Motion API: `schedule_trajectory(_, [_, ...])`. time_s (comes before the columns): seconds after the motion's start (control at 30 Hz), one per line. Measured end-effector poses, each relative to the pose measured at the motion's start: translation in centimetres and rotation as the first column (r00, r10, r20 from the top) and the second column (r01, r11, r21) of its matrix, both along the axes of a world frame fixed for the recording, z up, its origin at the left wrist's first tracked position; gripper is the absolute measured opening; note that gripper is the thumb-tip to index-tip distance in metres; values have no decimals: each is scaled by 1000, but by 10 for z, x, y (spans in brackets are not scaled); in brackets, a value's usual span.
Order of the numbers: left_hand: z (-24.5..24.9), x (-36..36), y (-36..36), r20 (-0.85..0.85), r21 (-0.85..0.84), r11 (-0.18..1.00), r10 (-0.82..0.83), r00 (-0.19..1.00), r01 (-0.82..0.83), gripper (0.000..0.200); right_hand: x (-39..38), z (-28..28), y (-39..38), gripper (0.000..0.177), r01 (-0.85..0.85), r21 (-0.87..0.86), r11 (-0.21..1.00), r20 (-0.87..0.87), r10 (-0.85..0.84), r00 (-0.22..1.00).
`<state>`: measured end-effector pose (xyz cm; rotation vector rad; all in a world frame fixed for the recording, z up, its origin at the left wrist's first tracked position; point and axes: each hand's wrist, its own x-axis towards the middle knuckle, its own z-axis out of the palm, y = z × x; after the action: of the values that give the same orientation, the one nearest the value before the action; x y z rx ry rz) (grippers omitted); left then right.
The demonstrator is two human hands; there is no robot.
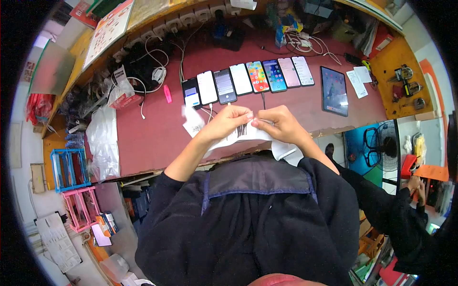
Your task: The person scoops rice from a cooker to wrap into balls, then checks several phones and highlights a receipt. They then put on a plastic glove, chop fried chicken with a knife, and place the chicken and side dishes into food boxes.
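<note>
My left hand [230,122] and my right hand [278,124] meet at the front of the red desktop, thumbs and fingers pinched on a long white paper strip [248,133] with dark print. One end of the strip hangs below my right hand and another white piece with print [192,120] lies left of my left hand. Just beyond my hands stands a row of several lit phones [257,76], side by side. White cables run to some of them. A tablet [334,90] lies to the right of the row.
A pink marker [167,94] and plastic bags [102,143] are on the left. Papers [356,84] lie beyond the tablet. Cables [305,43] coil at the back. Another person's hands [416,186] show at the far right, near a fan [384,148].
</note>
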<state>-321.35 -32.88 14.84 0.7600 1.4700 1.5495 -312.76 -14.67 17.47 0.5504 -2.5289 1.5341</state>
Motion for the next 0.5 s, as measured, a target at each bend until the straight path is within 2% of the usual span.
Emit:
schedule_trajectory(0.03, [5,3,-2,51,14,1000,-24,998,23,24,-3,-1,12,21,-58,92,994,230,35,973])
schedule_trajectory(0.07, [14,6,-4,-28,-68,998,11,1000,-13,24,-1,-5,24,21,-50,94,994,218,28,976])
schedule_trajectory(0.1, [17,5,-6,-149,-81,995,44,988,-56,23,0,-9,38,23,-190,-97,977,322,211,923])
schedule_trajectory(0.13, [21,1,-10,-274,-84,991,75,959,-101,23,-1,-12,54,26,-302,-291,908,380,399,834])
schedule_trajectory(0.2, [30,-6,-20,-437,-105,972,145,888,-210,22,2,-15,88,28,-368,-216,904,288,419,861])
schedule_trajectory(0.23, [30,-9,-25,-406,-80,974,164,899,-214,21,9,-11,102,28,-257,-344,903,383,385,840])
schedule_trajectory(0.27, [29,-11,-30,-371,-61,974,180,911,-217,21,11,-11,113,28,-252,-393,884,334,393,857])
schedule_trajectory(0.33, [27,-11,-35,-379,-48,962,231,896,-269,21,11,-7,126,24,-189,-323,927,249,276,928])
schedule_trajectory(0.4, [29,-11,-38,-380,-42,945,286,880,-325,22,8,-2,142,19,154,-327,932,557,59,828])
schedule_trajectory(0.43, [33,-11,-39,-397,-54,937,297,868,-345,22,2,-2,143,12,254,-380,890,507,-30,862])
schedule_trajectory(0.5, [35,-9,-41,-419,-63,926,314,852,-373,23,-17,2,142,8,239,-467,851,404,-35,914])
